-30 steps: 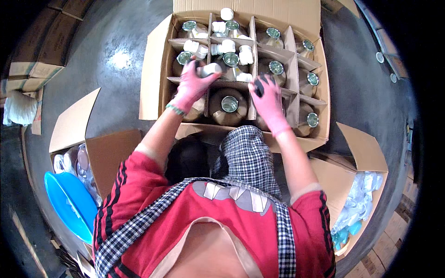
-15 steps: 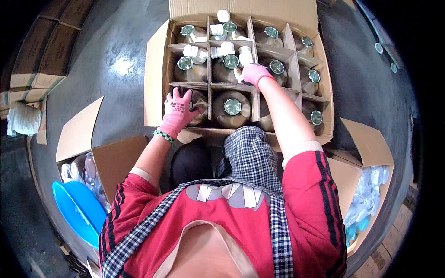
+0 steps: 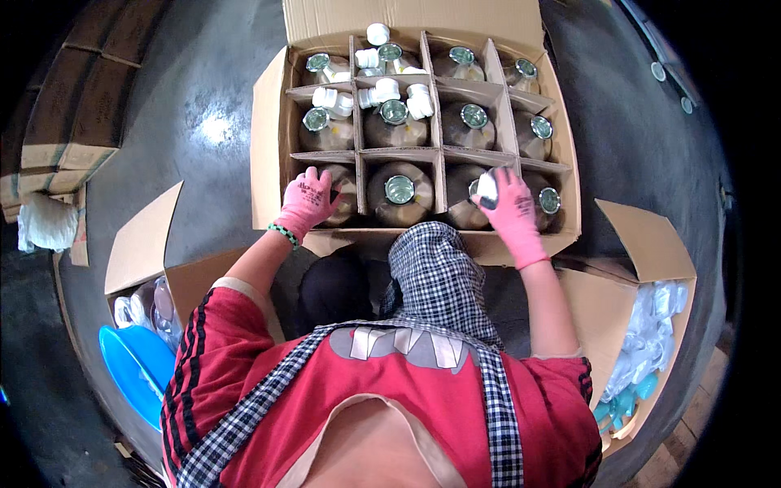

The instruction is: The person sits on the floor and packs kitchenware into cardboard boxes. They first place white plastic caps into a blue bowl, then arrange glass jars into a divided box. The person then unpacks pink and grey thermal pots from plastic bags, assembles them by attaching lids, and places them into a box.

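Several large clear glass bottles stand upright in a divided cardboard carton [image 3: 271, 146] before me. My left hand [image 3: 307, 202], in a pink glove, is curled over the neck of the front-left bottle [image 3: 342, 205], hiding its mouth. My right hand [image 3: 512, 207], gloved alike, grips a white plastic cap [image 3: 487, 188] at the mouth of the front-row bottle [image 3: 464, 210] third from the left. Whether the cap is seated there I cannot tell. More white caps [image 3: 419, 101] lie on the bottles and dividers farther back; an open glass mouth [image 3: 399, 189] shows between my hands.
An open carton [image 3: 142, 236] with plastic-wrapped items and a blue basin [image 3: 130, 370] are at my left. Another open carton [image 3: 598, 317] with clear plastic bags [image 3: 647, 329] is at my right. Stacked cartons [image 3: 77, 114] stand at the far left on the dark floor [image 3: 215, 89].
My right hand has moved from the middle row toward me and right, carrying a white cap to a front-row bottle. My left hand's spread fingers have closed in over the front-left bottle.
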A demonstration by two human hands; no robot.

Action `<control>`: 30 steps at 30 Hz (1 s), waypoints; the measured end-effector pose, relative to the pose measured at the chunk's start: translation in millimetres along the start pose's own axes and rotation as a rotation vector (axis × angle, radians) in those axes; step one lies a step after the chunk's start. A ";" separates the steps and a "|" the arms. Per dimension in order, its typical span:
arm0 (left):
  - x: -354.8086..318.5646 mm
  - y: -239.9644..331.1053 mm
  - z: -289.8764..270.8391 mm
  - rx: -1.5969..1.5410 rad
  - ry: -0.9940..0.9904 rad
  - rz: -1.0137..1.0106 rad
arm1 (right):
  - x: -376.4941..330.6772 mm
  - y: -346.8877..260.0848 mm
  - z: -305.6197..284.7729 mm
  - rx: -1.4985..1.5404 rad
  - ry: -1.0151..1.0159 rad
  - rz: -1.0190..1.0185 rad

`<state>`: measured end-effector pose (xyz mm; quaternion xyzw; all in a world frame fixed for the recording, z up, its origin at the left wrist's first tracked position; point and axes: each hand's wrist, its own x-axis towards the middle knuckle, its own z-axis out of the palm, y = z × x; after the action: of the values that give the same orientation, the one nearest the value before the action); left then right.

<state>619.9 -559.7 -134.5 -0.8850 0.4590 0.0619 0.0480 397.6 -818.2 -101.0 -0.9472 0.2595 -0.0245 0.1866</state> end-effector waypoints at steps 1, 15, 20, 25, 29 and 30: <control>1.2 1.3 -2.9 0.006 0.012 0.021 | -4.1 4.4 11.4 -0.230 -0.055 -0.089; 180.7 60.1 -53.6 -0.319 -0.057 -0.156 | 27.8 -0.5 31.0 -0.261 -0.200 -0.319; 202.6 71.9 -31.8 -0.342 0.074 -0.254 | 17.8 -6.1 48.4 -0.302 -0.028 -0.086; 160.5 54.0 -35.6 -0.801 0.390 -0.203 | 28.8 -19.4 28.3 -0.093 0.132 -0.201; 69.4 62.8 -32.1 -0.783 0.319 0.045 | 107.2 -42.0 23.4 -0.047 0.269 -0.383; 50.5 70.7 -28.3 -0.819 0.265 0.064 | 127.2 -41.9 30.3 -0.136 0.180 -0.348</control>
<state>592.7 -645.0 -116.3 -0.8166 0.4260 0.1261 -0.3685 532.0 -838.2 -120.2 -0.9822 0.1087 -0.1232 0.0913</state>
